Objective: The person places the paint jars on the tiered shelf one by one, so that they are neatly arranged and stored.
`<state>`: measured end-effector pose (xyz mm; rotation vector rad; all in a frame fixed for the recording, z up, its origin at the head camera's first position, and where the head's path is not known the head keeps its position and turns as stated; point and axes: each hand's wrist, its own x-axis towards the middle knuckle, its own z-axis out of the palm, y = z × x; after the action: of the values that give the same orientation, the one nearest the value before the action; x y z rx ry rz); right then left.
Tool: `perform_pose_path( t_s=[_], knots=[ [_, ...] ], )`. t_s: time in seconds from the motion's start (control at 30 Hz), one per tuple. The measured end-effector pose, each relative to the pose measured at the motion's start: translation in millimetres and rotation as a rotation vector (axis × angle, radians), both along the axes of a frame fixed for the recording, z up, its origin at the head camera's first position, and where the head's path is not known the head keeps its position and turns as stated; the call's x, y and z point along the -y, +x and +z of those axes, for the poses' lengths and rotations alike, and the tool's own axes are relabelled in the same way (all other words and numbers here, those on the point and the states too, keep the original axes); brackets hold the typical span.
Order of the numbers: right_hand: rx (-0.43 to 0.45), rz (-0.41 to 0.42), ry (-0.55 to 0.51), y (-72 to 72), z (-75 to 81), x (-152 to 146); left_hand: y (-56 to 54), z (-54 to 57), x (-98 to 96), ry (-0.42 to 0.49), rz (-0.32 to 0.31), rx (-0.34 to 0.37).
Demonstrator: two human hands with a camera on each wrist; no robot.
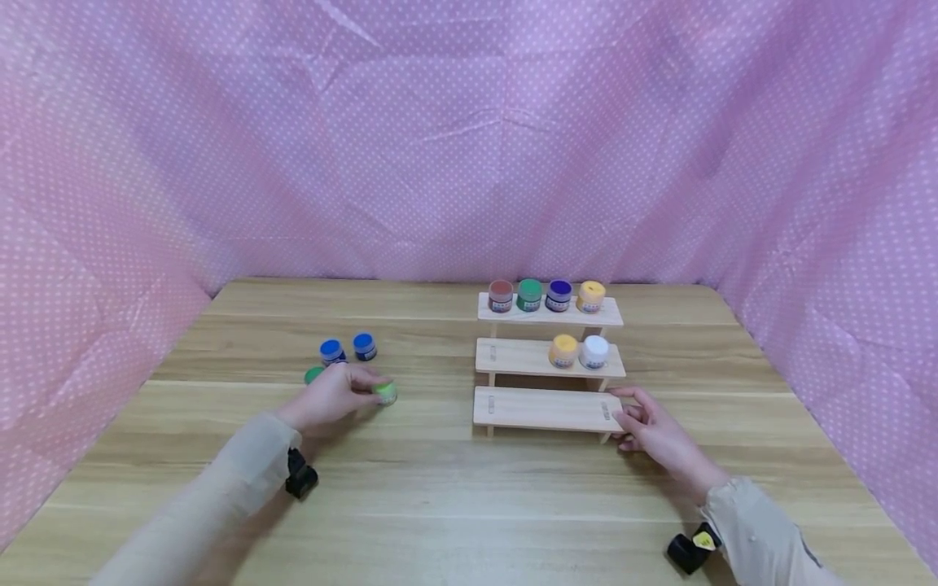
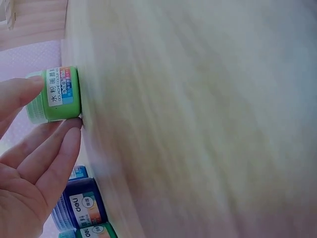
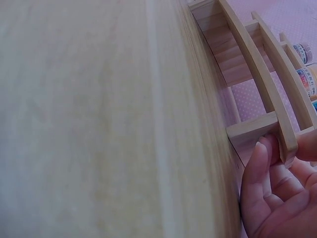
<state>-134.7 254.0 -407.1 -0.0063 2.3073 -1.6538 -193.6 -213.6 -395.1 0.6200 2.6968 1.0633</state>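
Observation:
My left hand (image 1: 330, 399) holds a light green gouache paint jar (image 1: 387, 395) between thumb and fingers. In the left wrist view that jar (image 2: 63, 94) stands upright, its base close to the tabletop. Two blue paint jars (image 1: 364, 347) and a darker green jar (image 1: 313, 374) are beside and behind this hand, partly covered by it. At the other side, my right hand (image 1: 663, 435) grips the right end of the lowest shelf of a three-step wooden rack (image 1: 545, 408). In the right wrist view its fingers (image 3: 255, 166) curl under the board, next to the leg.
On the top step stand several jars: brown-red (image 1: 501, 297), green (image 1: 530, 295), purple (image 1: 558, 296) and yellow-orange (image 1: 591, 297). The middle step carries a yellow-orange jar (image 1: 563, 351) and a white jar (image 1: 594, 352) toward its right end. Pink dotted cloth (image 1: 454, 163) hangs behind the wooden table (image 1: 440, 505).

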Motion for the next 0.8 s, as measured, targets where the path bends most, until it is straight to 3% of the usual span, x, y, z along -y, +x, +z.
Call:
perform_pose_path(
  t_s=[0.33,0.57,0.8],
  knots=[
    [0.007,0.001,-0.01,-1.0,-0.8,0,-2.4,3.1,-6.4,0.036,-0.003,0.057],
    [-0.001,0.002,-0.015,-2.0,-1.6,0,-5.8,7.9,-11.5,0.067,0.036,0.001],
    [0.007,-0.001,-0.003,-2.1,-2.7,-1,-7.3,13.2,-25.7,0.148,0.001,-0.065]
  ],
)
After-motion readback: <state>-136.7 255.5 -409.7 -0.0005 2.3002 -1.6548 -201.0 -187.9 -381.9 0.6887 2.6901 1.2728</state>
